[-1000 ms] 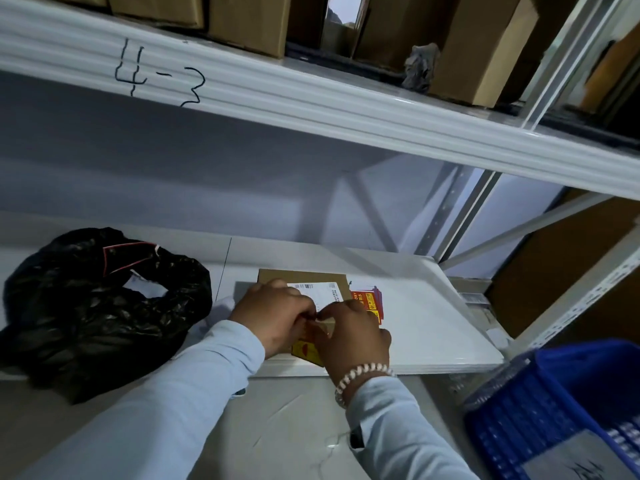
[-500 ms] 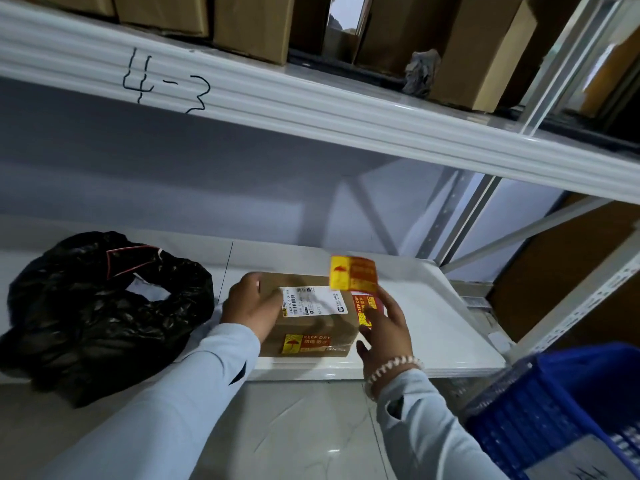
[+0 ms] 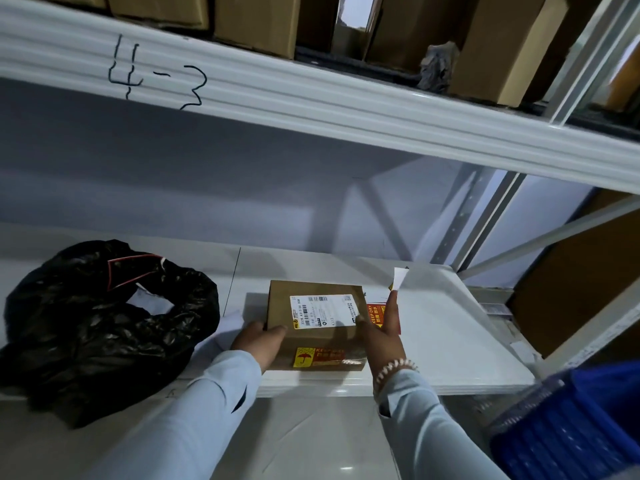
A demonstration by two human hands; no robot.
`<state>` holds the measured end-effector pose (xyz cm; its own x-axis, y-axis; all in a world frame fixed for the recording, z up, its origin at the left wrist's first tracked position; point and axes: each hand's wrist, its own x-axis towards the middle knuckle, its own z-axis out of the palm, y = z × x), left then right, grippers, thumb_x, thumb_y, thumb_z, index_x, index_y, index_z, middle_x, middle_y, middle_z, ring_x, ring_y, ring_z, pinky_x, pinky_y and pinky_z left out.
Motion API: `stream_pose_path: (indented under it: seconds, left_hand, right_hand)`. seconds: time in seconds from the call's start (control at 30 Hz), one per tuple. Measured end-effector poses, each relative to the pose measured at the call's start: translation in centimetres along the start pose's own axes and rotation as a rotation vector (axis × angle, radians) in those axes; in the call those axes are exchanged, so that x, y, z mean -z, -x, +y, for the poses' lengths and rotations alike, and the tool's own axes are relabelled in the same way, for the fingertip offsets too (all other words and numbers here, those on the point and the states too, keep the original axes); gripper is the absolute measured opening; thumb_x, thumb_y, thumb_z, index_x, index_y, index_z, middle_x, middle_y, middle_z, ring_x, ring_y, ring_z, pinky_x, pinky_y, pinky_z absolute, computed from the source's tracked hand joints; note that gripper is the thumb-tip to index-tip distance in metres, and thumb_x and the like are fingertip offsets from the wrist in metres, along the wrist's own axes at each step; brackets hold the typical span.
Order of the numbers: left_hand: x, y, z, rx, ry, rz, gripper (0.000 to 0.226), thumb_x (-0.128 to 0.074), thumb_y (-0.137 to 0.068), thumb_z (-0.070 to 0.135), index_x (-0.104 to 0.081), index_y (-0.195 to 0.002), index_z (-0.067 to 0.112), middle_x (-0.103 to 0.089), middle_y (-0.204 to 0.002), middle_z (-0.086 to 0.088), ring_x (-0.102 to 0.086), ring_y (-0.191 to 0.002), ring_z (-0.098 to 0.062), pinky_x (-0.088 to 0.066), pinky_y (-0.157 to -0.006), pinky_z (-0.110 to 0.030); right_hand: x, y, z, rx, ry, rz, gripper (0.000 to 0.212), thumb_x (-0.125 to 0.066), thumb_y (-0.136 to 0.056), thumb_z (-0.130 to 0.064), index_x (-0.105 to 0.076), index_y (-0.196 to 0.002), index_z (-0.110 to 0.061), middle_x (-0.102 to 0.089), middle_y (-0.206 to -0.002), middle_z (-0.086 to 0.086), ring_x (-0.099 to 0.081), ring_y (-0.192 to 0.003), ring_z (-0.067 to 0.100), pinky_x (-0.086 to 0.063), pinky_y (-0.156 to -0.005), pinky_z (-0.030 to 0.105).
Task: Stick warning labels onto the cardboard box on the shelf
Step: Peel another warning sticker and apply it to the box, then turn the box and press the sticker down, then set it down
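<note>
**Box on the white shelf, clutter on both sides of you**

So your cardboard box [image 3: 313,323] sits near the front edge of the white shelf [image 3: 450,341], a bit right of the seam between the two boards. It's got a white shipping label [image 3: 323,310] on top and a yellow-and-red warning label [image 3: 320,356] already stuck on the near face, with an umbrella mark and "KEEP DRY" wording.

Your left hand [image 3: 261,342] is wrapped on the box's near-left corner, thumb on top, fingers down the side. Your right hand [image 3: 382,336] is against the box's right side, thumb touching the top edge, and the raised fingers pinch a white slip [image 3: 399,278] that sticks up above them. Can't tell what's printed on it from here. Under that hand, just right of the box, more red-and-yellow labels [image 3: 375,313] lie flat on the shelf.

To the left, a crumpled black plastic bag [image 3: 104,323] takes up a big chunk of shelf, close to your left sleeve but not touching the box. Bottom right, a blue plastic crate [image 3: 571,431] sits near your right elbow. Overhead, the upper shelf beam [image 3: 311,98] has "4-3" handwritten on it, with brown cartons [image 3: 502,46] stacked above.
</note>
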<state>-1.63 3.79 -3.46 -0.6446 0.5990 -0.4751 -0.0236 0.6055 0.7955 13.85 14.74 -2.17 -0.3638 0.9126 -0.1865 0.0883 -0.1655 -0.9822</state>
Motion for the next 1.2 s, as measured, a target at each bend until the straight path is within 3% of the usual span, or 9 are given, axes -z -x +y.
stream_pose_path:
  seconds: [0.17, 0.37, 0.47, 0.57, 0.67, 0.77, 0.93, 1.1, 1.2]
  left_hand:
    - [-0.3, -0.1, 0.3, -0.058, 0.188, 0.082, 0.037, -0.055, -0.088, 0.039, -0.057, -0.123, 0.026, -0.061, -0.123, -0.003, -0.052, -0.101, -0.025, -0.039, -0.093, -0.031]
    - [0.6, 0.8, 1.7, -0.086, 0.589, 0.048, 0.033, -0.064, -0.084, 0.048, -0.049, -0.113, 0.047, -0.050, -0.117, 0.007, -0.045, -0.097, -0.025, -0.044, -0.088, -0.059]
    - [1.5, 1.9, 2.4, -0.031, 0.744, 0.001, 0.058, -0.073, -0.065, 0.061, -0.045, -0.115, 0.054, -0.051, -0.122, 0.007, -0.049, -0.108, -0.035, -0.039, -0.076, -0.077]
    - [2.5, 2.8, 2.8, -0.025, 0.806, 0.021, 0.072, -0.079, -0.053, 0.060, -0.043, -0.115, 0.054, -0.054, -0.126, 0.000, -0.052, -0.113, -0.043, -0.037, -0.072, -0.082]
    - [3.7, 3.2, 3.1, 0.006, 0.888, 0.063, 0.061, -0.076, -0.071, 0.039, -0.042, -0.120, 0.049, -0.056, -0.120, -0.005, -0.056, -0.103, -0.040, -0.043, -0.077, -0.075]
    - [4.9, 3.8, 3.5, -0.010, 0.941, 0.048, 0.047, -0.071, -0.072, 0.034, -0.046, -0.110, 0.047, -0.059, -0.108, -0.004, -0.059, -0.097, -0.035, -0.045, -0.079, -0.071]
    - [6.2, 4.2, 3.2, -0.034, 0.876, -0.105, 0.039, -0.066, -0.065, 0.040, -0.059, -0.103, 0.039, -0.060, -0.094, 0.001, -0.058, -0.083, -0.025, -0.049, -0.078, -0.050]
    - [6.6, 4.7, 3.0, -0.125, 0.768, -0.239, 0.075, -0.069, -0.057, 0.045, -0.053, -0.129, 0.033, -0.066, -0.110, -0.009, -0.064, -0.088, -0.031, -0.053, -0.068, -0.036]
    - [6.5, 5.2, 4.3, -0.233, 0.736, -0.269, 0.092, -0.070, -0.061, 0.040, -0.032, -0.145, 0.035, -0.061, -0.128, -0.010, -0.065, -0.095, -0.026, -0.051, -0.065, -0.030]
  right_hand:
    - [-0.2, -0.3, -0.2, 0.022, -0.021, 0.146, 0.072, -0.056, -0.090, -0.035, -0.010, -0.140, -0.060, -0.034, -0.150, -0.007, -0.042, -0.132, 0.030, -0.037, -0.108, 0.049]
    - [-0.2, 0.3, -1.0, 0.114, -0.160, 0.194, 0.061, -0.048, -0.096, -0.026, -0.019, -0.138, -0.059, -0.047, -0.129, -0.009, -0.050, -0.105, 0.017, -0.039, -0.095, 0.033]
    - [-0.6, 1.9, -1.9, 0.166, -0.165, 0.188, 0.059, -0.048, -0.096, -0.024, -0.025, -0.136, -0.059, -0.055, -0.103, 0.001, -0.058, -0.104, 0.024, -0.043, -0.093, 0.037]
    - [-0.7, 4.0, -2.7, 0.259, -0.157, 0.149, 0.058, -0.048, -0.096, -0.014, -0.034, -0.137, -0.053, -0.055, -0.107, 0.005, -0.063, -0.104, 0.025, -0.050, -0.093, 0.036]
    - [-0.7, 5.6, -3.1, 0.284, -0.117, 0.048, 0.056, -0.050, -0.095, -0.016, -0.039, -0.131, -0.057, -0.048, -0.132, 0.008, -0.063, -0.111, 0.023, -0.052, -0.095, 0.042]
    - [-0.3, 7.0, -4.1, 0.303, -0.082, 0.034, 0.056, -0.051, -0.095, -0.019, -0.037, -0.130, -0.060, -0.054, -0.122, 0.012, -0.066, -0.103, 0.024, -0.056, -0.077, 0.029]
    - [1.1, 8.3, -6.1, 0.266, -0.044, 0.063, 0.072, -0.066, -0.084, -0.035, -0.021, -0.124, -0.074, -0.058, -0.120, 0.009, -0.059, -0.110, 0.023, -0.041, -0.103, 0.051]
    - [0.9, 9.3, -6.5, 0.044, -0.131, -0.187, 0.105, -0.083, -0.055, -0.047, -0.010, -0.124, -0.077, -0.049, -0.124, -0.001, -0.058, -0.114, 0.025, -0.048, -0.094, 0.055]
    - [0.4, 9.2, -5.9, -0.038, -0.199, -0.289, 0.110, -0.088, -0.052, -0.041, -0.014, -0.126, -0.074, -0.034, -0.151, 0.003, -0.067, -0.104, 0.030, -0.052, -0.088, 0.056]
